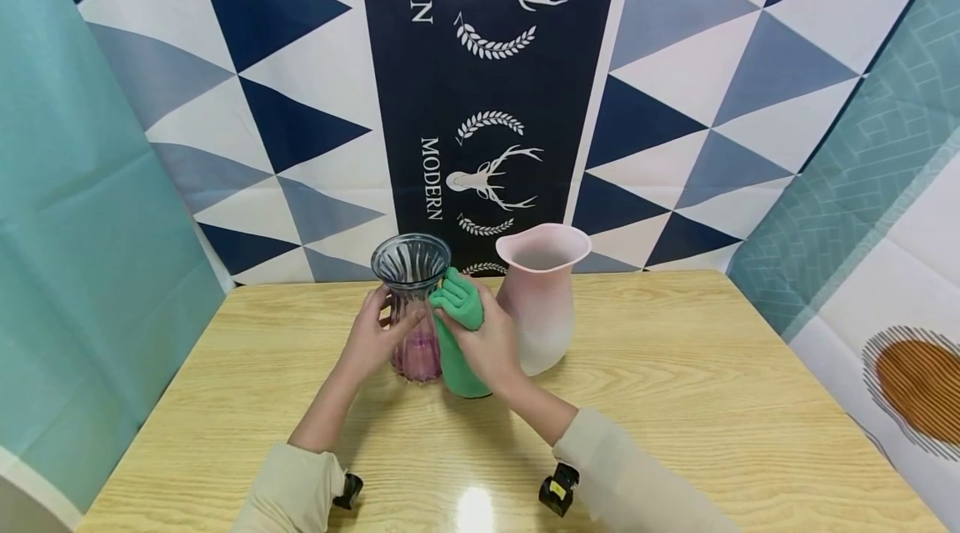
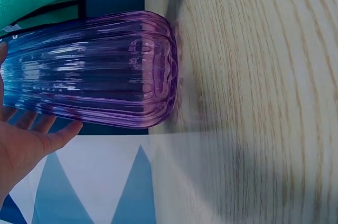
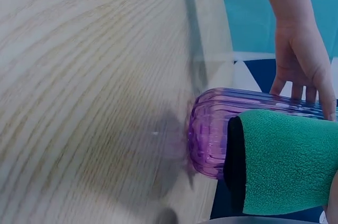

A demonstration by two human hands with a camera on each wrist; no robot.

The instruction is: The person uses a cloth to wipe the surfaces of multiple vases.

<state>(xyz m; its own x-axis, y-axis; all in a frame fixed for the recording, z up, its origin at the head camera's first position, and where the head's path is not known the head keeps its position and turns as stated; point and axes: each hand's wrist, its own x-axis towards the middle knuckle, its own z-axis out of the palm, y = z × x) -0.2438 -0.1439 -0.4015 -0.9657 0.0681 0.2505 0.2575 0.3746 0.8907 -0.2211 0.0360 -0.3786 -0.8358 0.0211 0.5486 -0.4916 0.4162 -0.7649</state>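
A ribbed glass vase (image 1: 414, 354), smoky blue at its flared rim and pink-purple toward the base, stands upright at the far part of the table. My left hand (image 1: 375, 333) holds it around the neck from the left, thumb on the near side. In my right hand (image 1: 489, 343) is a folded green cloth (image 1: 463, 370) with a dark edge, gripped in a bunch, its lower part hanging down beside the glass vase. The left wrist view shows the vase's purple base (image 2: 153, 71) at the tabletop. Seen from the right wrist, the fleecy cloth (image 3: 288, 160) covers part of the glass.
Just right of my right hand stands a pink-to-white frosted vase (image 1: 542, 316) with a wavy rim. The wooden table (image 1: 675, 416) ends at a patterned cloth backdrop (image 1: 300, 116) behind the vases. Teal fabric (image 1: 90, 208) hangs at the left.
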